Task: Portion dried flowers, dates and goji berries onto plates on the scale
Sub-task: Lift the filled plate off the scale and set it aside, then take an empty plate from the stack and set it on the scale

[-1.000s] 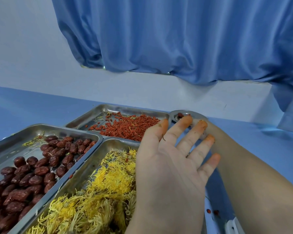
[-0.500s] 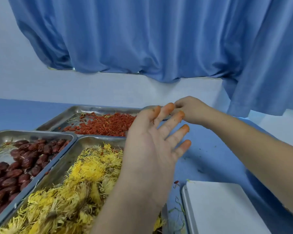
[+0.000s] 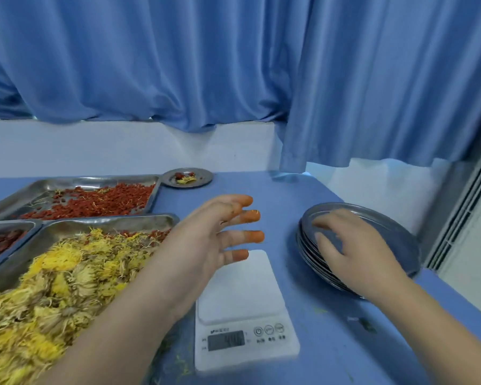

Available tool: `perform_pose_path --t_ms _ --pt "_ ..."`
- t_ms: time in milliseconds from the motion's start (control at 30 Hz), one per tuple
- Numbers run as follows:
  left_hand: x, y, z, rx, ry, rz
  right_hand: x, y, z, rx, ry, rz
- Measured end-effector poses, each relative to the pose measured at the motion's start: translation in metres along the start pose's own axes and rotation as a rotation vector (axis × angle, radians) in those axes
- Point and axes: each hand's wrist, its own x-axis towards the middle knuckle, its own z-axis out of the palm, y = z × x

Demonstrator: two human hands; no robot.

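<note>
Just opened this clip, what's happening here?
A person is between portions. Their right hand rests on the stack of metal plates, apparently reaching for a fresh one. The left hand, fingertips stained orange, hovers open above the scale, whose platform is bare. One filled plate sits beside the goji berry tray.

Even, cool bluish light fills the scene, leaving only faint soft shadows on the table around the scale. The scale's display is smeared unreadable. Far right of it, straight lines bow with wide-angle distortion.
</note>
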Motion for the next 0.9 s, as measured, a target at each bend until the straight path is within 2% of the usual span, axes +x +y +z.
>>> perform_pose_path --t_ms 133,300,400,667,800,900 --pt "0.002 -0.017 -0.001 0.018 0.081 -0.016 -0.022 0.02 -0.003 -0.011 0.031 0.051" --pt "-0.003 -0.036 -0.024 -0.107 0.254 -0.061 -0.027 0.022 -0.002 -0.122 -0.117 0.125" --pt "-0.01 -0.044 -0.036 -0.162 0.305 -0.044 -0.03 0.017 -0.003 -0.192 -0.189 0.125" --pt "-0.022 -0.05 -0.05 -0.199 0.361 -0.011 -0.029 0.016 -0.003 -0.08 -0.042 0.182" --pt "-0.024 -0.049 -0.052 -0.239 0.369 -0.022 -0.026 0.017 -0.006 -0.16 -0.011 0.025" --pt "-0.024 -0.049 -0.052 -0.268 0.378 -0.024 -0.026 0.016 -0.009 -0.202 0.096 -0.089"
